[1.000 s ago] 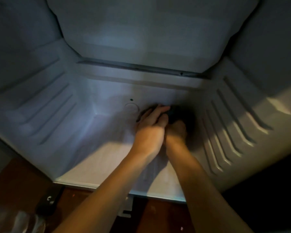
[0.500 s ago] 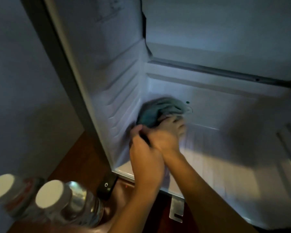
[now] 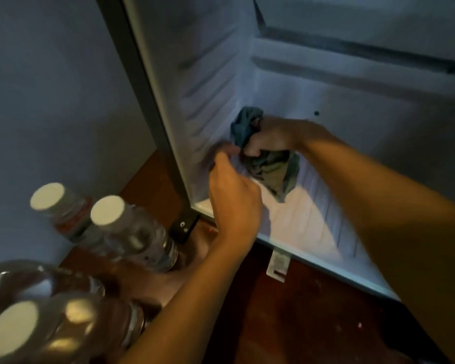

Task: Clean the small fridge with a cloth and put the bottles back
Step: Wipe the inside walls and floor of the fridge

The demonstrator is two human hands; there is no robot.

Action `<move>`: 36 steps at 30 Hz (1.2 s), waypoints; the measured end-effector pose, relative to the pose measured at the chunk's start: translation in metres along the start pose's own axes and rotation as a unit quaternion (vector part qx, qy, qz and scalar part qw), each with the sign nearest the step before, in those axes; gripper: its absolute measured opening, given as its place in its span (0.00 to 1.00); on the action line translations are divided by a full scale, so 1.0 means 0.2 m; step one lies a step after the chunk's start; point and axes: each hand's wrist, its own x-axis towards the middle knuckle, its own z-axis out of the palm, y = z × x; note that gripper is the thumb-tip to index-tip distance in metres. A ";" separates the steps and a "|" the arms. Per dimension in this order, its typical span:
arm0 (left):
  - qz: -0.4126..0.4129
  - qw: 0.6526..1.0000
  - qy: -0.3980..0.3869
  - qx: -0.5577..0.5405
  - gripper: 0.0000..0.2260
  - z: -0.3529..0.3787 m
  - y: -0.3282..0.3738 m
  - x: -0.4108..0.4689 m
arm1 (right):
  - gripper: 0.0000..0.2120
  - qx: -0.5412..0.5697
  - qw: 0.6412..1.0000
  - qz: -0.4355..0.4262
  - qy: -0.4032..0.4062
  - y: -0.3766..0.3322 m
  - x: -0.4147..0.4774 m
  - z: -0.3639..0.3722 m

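Note:
A crumpled blue-grey cloth (image 3: 269, 168) hangs low inside the open white fridge (image 3: 305, 222), close to its ribbed left wall (image 3: 205, 82). My right hand (image 3: 269, 139) grips the cloth in a fist, with cloth bunched above it and hanging below. Just to the left and lower, my left hand (image 3: 233, 189) has curled fingers that pinch the cloth's left edge. Several clear water bottles with white caps (image 3: 132, 232) stand outside the fridge at the lower left.
The bottles stand on a brown wooden floor (image 3: 286, 311) beside a blue-grey wall (image 3: 50, 88). The fridge's dark outer frame (image 3: 142, 101) runs down between the bottles and the interior. A small white hinge bracket (image 3: 277, 264) sits under the fridge's front edge.
The view has swung left from the fridge's middle to its left side, bringing the bottles into sight. Both hands moved the cloth from the back wall toward the left wall, and it now hangs bunched.

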 end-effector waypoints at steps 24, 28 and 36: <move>0.113 0.988 -0.110 0.007 0.16 -0.03 -0.11 -0.41 | 0.18 -0.064 0.963 -0.066 0.253 0.25 -0.62 0.60; 0.108 0.983 -0.143 0.034 0.16 -0.01 -0.07 -0.18 | 0.21 -0.122 0.950 0.024 0.288 0.17 -0.39 0.54; 0.021 0.995 -0.083 0.048 0.16 0.09 0.02 0.14 | 0.19 -0.153 0.960 0.082 0.218 0.03 0.02 0.34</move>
